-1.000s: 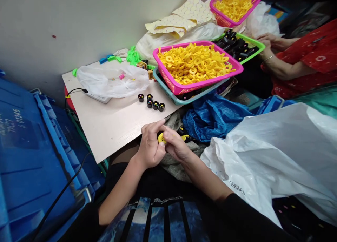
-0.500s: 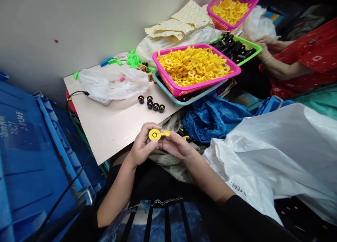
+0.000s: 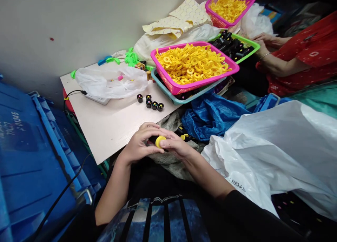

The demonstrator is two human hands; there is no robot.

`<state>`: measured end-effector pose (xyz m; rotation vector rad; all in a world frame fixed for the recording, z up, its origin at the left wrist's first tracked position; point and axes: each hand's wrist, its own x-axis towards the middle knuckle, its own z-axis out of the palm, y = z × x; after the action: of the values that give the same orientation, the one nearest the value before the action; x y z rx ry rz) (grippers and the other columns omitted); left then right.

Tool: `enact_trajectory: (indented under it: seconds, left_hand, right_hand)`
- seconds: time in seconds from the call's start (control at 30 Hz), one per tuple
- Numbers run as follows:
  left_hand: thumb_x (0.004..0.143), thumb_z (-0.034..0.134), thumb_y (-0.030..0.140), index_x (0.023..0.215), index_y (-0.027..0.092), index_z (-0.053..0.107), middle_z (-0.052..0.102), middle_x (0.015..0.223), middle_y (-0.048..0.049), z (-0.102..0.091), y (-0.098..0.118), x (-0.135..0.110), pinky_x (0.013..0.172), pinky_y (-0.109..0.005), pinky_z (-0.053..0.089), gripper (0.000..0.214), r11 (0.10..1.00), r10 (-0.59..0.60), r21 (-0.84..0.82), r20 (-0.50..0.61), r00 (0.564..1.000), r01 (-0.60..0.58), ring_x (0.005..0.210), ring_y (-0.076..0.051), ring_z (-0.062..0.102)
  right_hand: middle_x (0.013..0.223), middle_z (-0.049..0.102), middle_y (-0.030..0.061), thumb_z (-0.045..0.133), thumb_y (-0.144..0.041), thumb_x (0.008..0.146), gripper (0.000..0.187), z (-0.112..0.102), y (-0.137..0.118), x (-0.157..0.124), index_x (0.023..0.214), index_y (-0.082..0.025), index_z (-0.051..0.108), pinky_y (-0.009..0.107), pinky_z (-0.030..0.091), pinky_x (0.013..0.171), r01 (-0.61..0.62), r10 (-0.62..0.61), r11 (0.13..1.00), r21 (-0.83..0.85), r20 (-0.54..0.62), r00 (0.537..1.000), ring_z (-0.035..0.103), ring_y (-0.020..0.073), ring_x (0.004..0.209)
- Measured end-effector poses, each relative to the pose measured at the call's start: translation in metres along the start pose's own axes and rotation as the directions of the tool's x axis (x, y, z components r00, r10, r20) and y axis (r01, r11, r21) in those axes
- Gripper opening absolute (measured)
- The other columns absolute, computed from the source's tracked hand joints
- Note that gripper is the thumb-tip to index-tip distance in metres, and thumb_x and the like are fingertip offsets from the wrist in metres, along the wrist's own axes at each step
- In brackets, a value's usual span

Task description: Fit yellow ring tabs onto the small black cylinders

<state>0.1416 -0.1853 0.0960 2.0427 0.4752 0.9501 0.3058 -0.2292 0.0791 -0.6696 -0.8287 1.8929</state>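
Observation:
Both my hands meet low in the middle of the view, just past the near edge of a pale wooden board. My left hand and my right hand close together around a yellow plastic ring, and its tab is hidden by my fingers. A dark piece shows behind the ring, but I cannot tell what it is. Several small black caps with coloured centres stand on the board, above my hands.
A pink basket of yellow rings sits on a teal tray. Beyond are a green tray of black caps and another pink basket. A co-worker's hands are at the right. A blue crate stands left; plastic bags surround my lap.
The yellow ring, flat and showing its tab half a second ago, is now turned and enclosed by both hands. My hands have drawn closer together around it.

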Motion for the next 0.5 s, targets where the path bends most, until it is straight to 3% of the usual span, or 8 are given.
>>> enact_trajectory:
  seconds: [0.17, 0.23, 0.3, 0.37, 0.43, 0.5]
  left_hand:
    - [0.078, 0.073, 0.043, 0.111, 0.022, 0.064, 0.068, 0.110, -0.0074, -0.003, 0.012, 0.008, 0.101, -0.041, 0.041, 0.040, 0.984, -0.045, 0.179, 0.115, 0.992, 0.023, 0.116, -0.024, 0.052]
    - [0.077, 0.073, 0.047, 0.119, 0.022, 0.060, 0.061, 0.127, -0.0103, -0.004, 0.006, 0.013, 0.106, -0.043, 0.039, 0.050, 0.971, -0.082, 0.231, 0.109, 0.991, 0.055, 0.124, -0.025, 0.049]
    - [0.078, 0.072, 0.046, 0.129, 0.021, 0.054, 0.054, 0.137, -0.0120, -0.009, -0.012, 0.019, 0.108, -0.043, 0.037, 0.060, 0.953, -0.142, 0.272, 0.019, 0.990, 0.132, 0.128, -0.026, 0.047]
    - [0.085, 0.065, 0.038, 0.125, 0.020, 0.056, 0.059, 0.131, -0.0103, -0.019, -0.040, 0.028, 0.107, -0.042, 0.039, 0.045, 0.910, -0.225, 0.314, -0.175, 0.958, 0.271, 0.124, -0.023, 0.051]
    - [0.087, 0.059, 0.029, 0.111, 0.018, 0.062, 0.064, 0.123, -0.0095, -0.032, -0.073, 0.040, 0.106, -0.040, 0.040, 0.026, 0.831, -0.319, 0.329, -0.379, 0.869, 0.448, 0.119, -0.022, 0.055]
    - [0.087, 0.056, 0.025, 0.110, 0.017, 0.063, 0.065, 0.117, -0.0091, -0.045, -0.103, 0.052, 0.098, -0.037, 0.045, 0.025, 0.723, -0.453, 0.289, -0.488, 0.746, 0.627, 0.109, -0.021, 0.059]
  right_hand:
    - [0.092, 0.064, 0.0022, 0.071, -0.047, 0.072, 0.041, -0.002, -0.003, -0.004, 0.101, -0.018, 0.065, 0.035, 0.049, 0.083, -0.007, 0.003, 0.991, -0.131, -0.028, 1.000, 0.061, 0.0199, 0.089]
    - [0.097, 0.065, 0.0042, 0.067, -0.051, 0.074, 0.045, -0.015, -0.010, -0.009, 0.106, -0.019, 0.064, 0.038, 0.049, 0.084, 0.030, -0.061, 0.940, -0.340, -0.081, 0.995, 0.061, 0.0219, 0.091]
    - [0.104, 0.066, 0.0066, 0.066, -0.048, 0.076, 0.048, -0.035, -0.021, -0.017, 0.114, -0.020, 0.063, 0.040, 0.048, 0.087, -0.009, -0.140, 0.736, -0.677, -0.166, 0.976, 0.061, 0.0233, 0.094]
    - [0.107, 0.068, 0.0098, 0.070, -0.044, 0.073, 0.051, -0.057, -0.039, -0.026, 0.118, -0.020, 0.064, 0.043, 0.048, 0.090, -0.143, -0.183, 0.394, -0.908, -0.230, 0.956, 0.061, 0.0259, 0.096]
    - [0.108, 0.070, 0.0118, 0.074, -0.042, 0.069, 0.046, -0.074, -0.062, -0.033, 0.109, -0.021, 0.070, 0.044, 0.048, 0.091, -0.184, -0.163, 0.139, -0.973, -0.206, 0.965, 0.063, 0.0291, 0.099]
    - [0.106, 0.073, 0.0107, 0.070, -0.043, 0.074, 0.034, -0.081, -0.092, -0.032, 0.101, -0.022, 0.073, 0.043, 0.050, 0.089, -0.138, -0.195, 0.060, -0.989, -0.147, 0.970, 0.066, 0.0286, 0.097]
